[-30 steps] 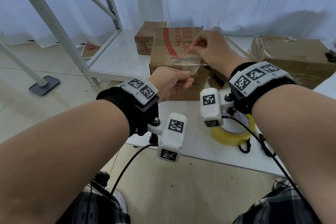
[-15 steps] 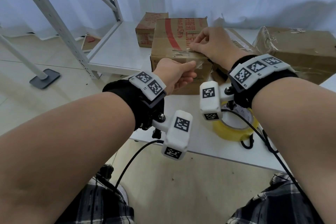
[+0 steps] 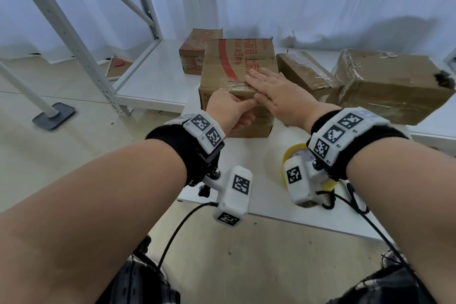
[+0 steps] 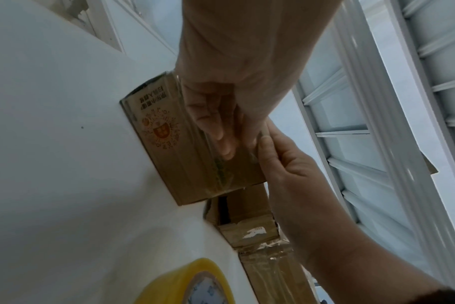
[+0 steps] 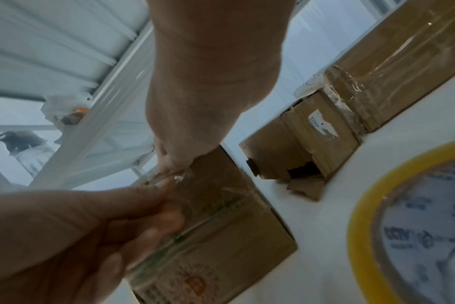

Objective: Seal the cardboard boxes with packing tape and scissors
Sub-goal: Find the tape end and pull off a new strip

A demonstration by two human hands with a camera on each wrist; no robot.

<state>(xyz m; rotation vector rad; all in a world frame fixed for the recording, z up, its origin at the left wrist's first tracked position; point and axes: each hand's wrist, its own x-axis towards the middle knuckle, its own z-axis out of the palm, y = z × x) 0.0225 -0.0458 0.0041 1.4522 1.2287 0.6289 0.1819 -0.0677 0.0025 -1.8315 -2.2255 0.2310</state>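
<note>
Your right hand (image 3: 274, 96) lies flat, fingers straight, on top of the box (image 3: 237, 66) at the table's (image 3: 269, 205) near-left end, pressing down the clear tape strip (image 3: 235, 84). Your left hand (image 3: 229, 112) pinches the strip's free end against the box's front face. The strip runs front to back over the near top edge, so the left hand is nearer the unstuck end.

R hand (image 3: 274, 91) flat, fingers straight, L hand (image 3: 230, 112) curled, thumb extended
</note>
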